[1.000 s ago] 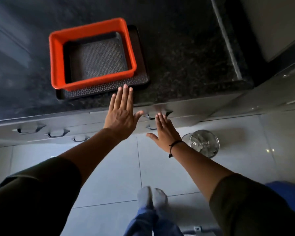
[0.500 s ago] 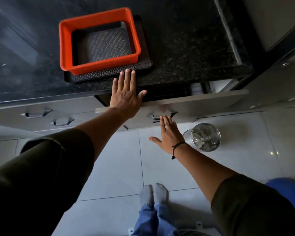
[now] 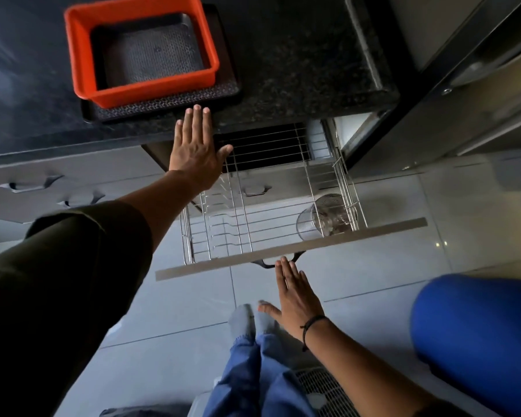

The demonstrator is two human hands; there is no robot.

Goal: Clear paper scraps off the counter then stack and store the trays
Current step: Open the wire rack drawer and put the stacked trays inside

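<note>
The left hand (image 3: 194,149) lies flat and released on the worktop (image 3: 298,55) edge, fingertips just short of the black tray (image 3: 169,105). The right hand (image 3: 295,296), open with fingers straight, touches the handle of the pulled-out wire drawer (image 3: 283,254) (its grip is unclear). The orange tray (image 3: 82,55) sits nested on the black one.

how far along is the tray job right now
Done: counter shows no paper scraps, and the orange tray sits nested on the black tray. In hand: the wire drawer is pulled out, right hand at its handle, left hand flat at the counter edge. Left: storing the stack.
</note>
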